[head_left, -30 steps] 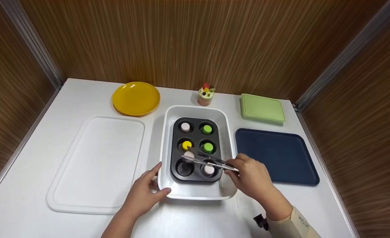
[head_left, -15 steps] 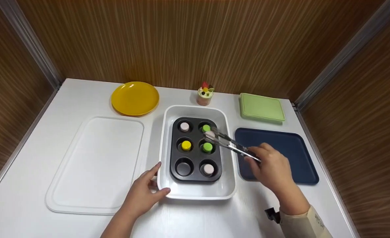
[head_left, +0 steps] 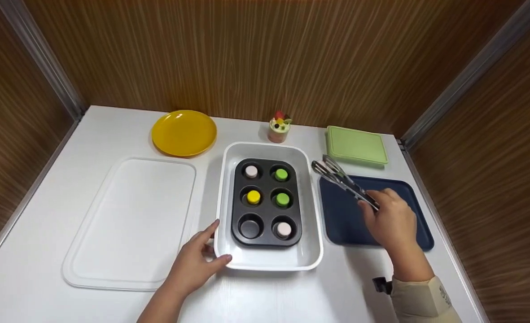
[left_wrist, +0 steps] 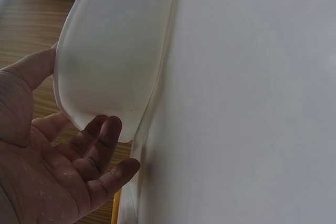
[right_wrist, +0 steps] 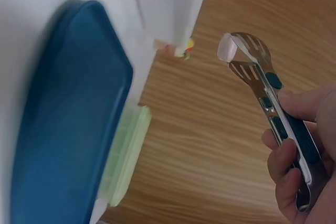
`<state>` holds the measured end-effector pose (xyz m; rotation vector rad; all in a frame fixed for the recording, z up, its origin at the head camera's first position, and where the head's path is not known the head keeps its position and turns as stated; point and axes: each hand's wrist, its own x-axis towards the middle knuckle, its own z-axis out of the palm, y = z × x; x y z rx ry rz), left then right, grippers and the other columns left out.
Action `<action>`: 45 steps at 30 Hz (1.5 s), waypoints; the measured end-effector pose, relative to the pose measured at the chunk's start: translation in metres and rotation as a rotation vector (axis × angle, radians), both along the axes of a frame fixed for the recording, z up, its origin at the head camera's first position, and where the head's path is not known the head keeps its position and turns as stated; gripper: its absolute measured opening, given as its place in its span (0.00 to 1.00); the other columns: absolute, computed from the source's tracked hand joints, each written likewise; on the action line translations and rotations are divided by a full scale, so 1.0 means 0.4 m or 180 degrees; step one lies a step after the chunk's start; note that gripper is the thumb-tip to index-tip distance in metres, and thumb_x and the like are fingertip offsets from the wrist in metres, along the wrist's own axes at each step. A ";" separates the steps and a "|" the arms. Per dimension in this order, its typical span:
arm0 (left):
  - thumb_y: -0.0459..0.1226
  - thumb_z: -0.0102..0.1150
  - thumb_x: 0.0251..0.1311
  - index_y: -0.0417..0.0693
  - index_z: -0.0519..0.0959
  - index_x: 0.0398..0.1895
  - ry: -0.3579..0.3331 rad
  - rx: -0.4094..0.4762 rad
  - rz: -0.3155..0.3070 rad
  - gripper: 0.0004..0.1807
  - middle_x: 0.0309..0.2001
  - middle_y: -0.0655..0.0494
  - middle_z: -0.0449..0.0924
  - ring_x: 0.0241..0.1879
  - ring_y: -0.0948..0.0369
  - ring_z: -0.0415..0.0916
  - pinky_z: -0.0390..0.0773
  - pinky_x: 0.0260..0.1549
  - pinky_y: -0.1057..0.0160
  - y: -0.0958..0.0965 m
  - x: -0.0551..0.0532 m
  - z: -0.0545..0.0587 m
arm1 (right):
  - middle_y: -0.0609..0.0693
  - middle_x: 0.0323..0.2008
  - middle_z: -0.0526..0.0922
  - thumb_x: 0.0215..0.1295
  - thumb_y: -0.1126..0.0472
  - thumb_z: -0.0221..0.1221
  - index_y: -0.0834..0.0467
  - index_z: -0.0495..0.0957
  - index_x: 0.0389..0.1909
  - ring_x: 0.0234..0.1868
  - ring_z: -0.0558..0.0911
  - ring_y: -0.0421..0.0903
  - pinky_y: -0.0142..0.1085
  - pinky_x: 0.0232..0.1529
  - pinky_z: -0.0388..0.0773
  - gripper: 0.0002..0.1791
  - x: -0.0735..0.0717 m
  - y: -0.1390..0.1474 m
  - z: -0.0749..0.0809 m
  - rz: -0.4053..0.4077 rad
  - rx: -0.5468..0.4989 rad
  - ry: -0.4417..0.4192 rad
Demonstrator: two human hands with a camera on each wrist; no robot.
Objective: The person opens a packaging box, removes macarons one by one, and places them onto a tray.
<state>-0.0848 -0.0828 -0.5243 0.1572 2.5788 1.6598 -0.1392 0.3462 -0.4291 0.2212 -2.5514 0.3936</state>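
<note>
Tilted metal tongs [right_wrist: 279, 125], pink piece [right_wrist: 227, 48] at tips — white tub [head_left: 269, 259] near

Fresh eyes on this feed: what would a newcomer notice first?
Probably the dark muffin tin inside the white bin, with one yellow piece, two green pieces and two pale pink pieces in its cups. Next, the metal tongs in the right hand, with another pale pink piece at their tips. The yellow plate stands out at the back left.
</note>
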 end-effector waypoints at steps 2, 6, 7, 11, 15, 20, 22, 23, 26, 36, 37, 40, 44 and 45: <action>0.39 0.82 0.54 0.47 0.69 0.79 -0.0003 0.0026 -0.0022 0.48 0.53 0.50 0.83 0.41 0.61 0.81 0.82 0.46 0.52 -0.001 0.000 -0.001 | 0.60 0.33 0.82 0.62 0.64 0.74 0.66 0.88 0.46 0.28 0.83 0.65 0.65 0.25 0.76 0.14 -0.006 0.009 -0.009 -0.0112 -0.0010 -0.0095; 0.38 0.82 0.54 0.46 0.69 0.79 0.0007 0.0052 -0.0031 0.49 0.53 0.50 0.83 0.40 0.61 0.80 0.83 0.45 0.54 0.000 -0.001 -0.002 | 0.62 0.34 0.82 0.65 0.62 0.73 0.66 0.88 0.47 0.31 0.83 0.69 0.68 0.28 0.76 0.14 -0.018 0.025 -0.028 -0.0298 -0.0031 -0.0266; 0.38 0.82 0.54 0.46 0.69 0.79 0.0011 0.0054 -0.0027 0.49 0.53 0.50 0.83 0.40 0.61 0.80 0.83 0.45 0.55 0.000 -0.001 -0.002 | 0.63 0.35 0.83 0.65 0.62 0.72 0.66 0.88 0.47 0.32 0.84 0.69 0.68 0.29 0.76 0.14 -0.021 0.029 -0.032 -0.0330 -0.0033 -0.0304; 0.38 0.82 0.53 0.46 0.69 0.79 0.0008 0.0042 0.0000 0.49 0.53 0.50 0.83 0.41 0.61 0.80 0.82 0.45 0.55 0.000 0.000 -0.001 | 0.65 0.37 0.83 0.66 0.61 0.71 0.66 0.87 0.48 0.33 0.84 0.72 0.69 0.31 0.77 0.14 -0.030 0.044 -0.048 -0.0438 -0.0041 -0.0483; 0.39 0.82 0.53 0.46 0.69 0.79 0.0002 0.0036 0.0001 0.49 0.54 0.49 0.82 0.41 0.61 0.80 0.82 0.44 0.56 -0.001 0.001 -0.001 | 0.66 0.39 0.83 0.68 0.60 0.70 0.67 0.86 0.49 0.35 0.83 0.74 0.70 0.33 0.77 0.15 -0.036 0.057 -0.061 -0.0524 -0.0018 -0.0678; 0.39 0.82 0.54 0.46 0.69 0.79 0.0016 0.0070 -0.0022 0.49 0.53 0.49 0.82 0.41 0.60 0.80 0.82 0.44 0.56 -0.002 0.002 -0.002 | 0.67 0.39 0.83 0.69 0.60 0.68 0.67 0.86 0.49 0.36 0.84 0.74 0.69 0.33 0.77 0.15 -0.040 0.068 -0.074 -0.0576 0.0000 -0.0831; 0.38 0.82 0.54 0.46 0.69 0.79 0.0018 0.0089 -0.0025 0.48 0.54 0.49 0.82 0.41 0.60 0.81 0.82 0.44 0.56 -0.003 0.002 -0.002 | 0.67 0.39 0.83 0.70 0.59 0.68 0.67 0.86 0.50 0.36 0.84 0.74 0.69 0.34 0.77 0.15 -0.043 0.072 -0.077 -0.0585 0.0004 -0.0900; 0.38 0.82 0.54 0.46 0.69 0.79 0.0023 0.0088 -0.0025 0.49 0.54 0.49 0.82 0.41 0.60 0.81 0.83 0.44 0.56 -0.003 0.001 -0.002 | 0.67 0.40 0.83 0.70 0.59 0.67 0.67 0.86 0.50 0.37 0.84 0.74 0.69 0.34 0.77 0.15 -0.044 0.073 -0.079 -0.0591 0.0006 -0.0936; 0.38 0.82 0.54 0.46 0.69 0.79 0.0029 0.0089 -0.0023 0.49 0.54 0.48 0.82 0.41 0.60 0.81 0.83 0.44 0.56 -0.003 0.001 -0.001 | 0.67 0.40 0.83 0.71 0.59 0.66 0.67 0.86 0.51 0.38 0.84 0.73 0.69 0.35 0.78 0.16 -0.048 0.076 -0.084 -0.0597 0.0014 -0.1061; 0.39 0.82 0.54 0.46 0.68 0.80 -0.0059 0.0093 -0.0026 0.49 0.56 0.48 0.82 0.44 0.59 0.82 0.83 0.45 0.55 -0.001 0.002 -0.001 | 0.69 0.43 0.83 0.74 0.58 0.64 0.68 0.85 0.54 0.41 0.84 0.72 0.68 0.38 0.79 0.18 -0.050 0.082 -0.101 -0.0621 0.0014 -0.1281; 0.39 0.82 0.54 0.46 0.68 0.80 -0.0059 0.0092 -0.0024 0.49 0.56 0.48 0.82 0.43 0.59 0.82 0.83 0.45 0.55 -0.001 0.002 -0.002 | 0.69 0.44 0.83 0.74 0.58 0.64 0.68 0.85 0.54 0.41 0.84 0.73 0.68 0.39 0.79 0.18 -0.051 0.083 -0.102 -0.0629 0.0014 -0.1298; 0.39 0.82 0.54 0.47 0.68 0.80 -0.0062 0.0086 -0.0018 0.49 0.57 0.48 0.82 0.44 0.59 0.82 0.82 0.46 0.55 -0.001 0.002 -0.002 | 0.70 0.45 0.83 0.74 0.58 0.64 0.68 0.85 0.54 0.42 0.84 0.73 0.68 0.40 0.79 0.18 -0.054 0.085 -0.106 -0.0652 0.0002 -0.1340; 0.39 0.82 0.54 0.47 0.68 0.80 -0.0059 0.0073 -0.0007 0.49 0.57 0.48 0.82 0.44 0.59 0.82 0.82 0.46 0.55 -0.001 0.002 -0.002 | 0.70 0.46 0.83 0.73 0.58 0.64 0.68 0.85 0.54 0.43 0.84 0.73 0.68 0.40 0.79 0.19 -0.057 0.084 -0.106 -0.0661 -0.0019 -0.1398; 0.39 0.82 0.54 0.47 0.69 0.80 -0.0059 0.0074 -0.0002 0.49 0.57 0.48 0.82 0.44 0.59 0.82 0.82 0.46 0.55 -0.001 0.002 -0.002 | 0.70 0.46 0.83 0.73 0.57 0.64 0.69 0.85 0.54 0.44 0.84 0.73 0.68 0.40 0.79 0.19 -0.058 0.084 -0.105 -0.0658 -0.0020 -0.1417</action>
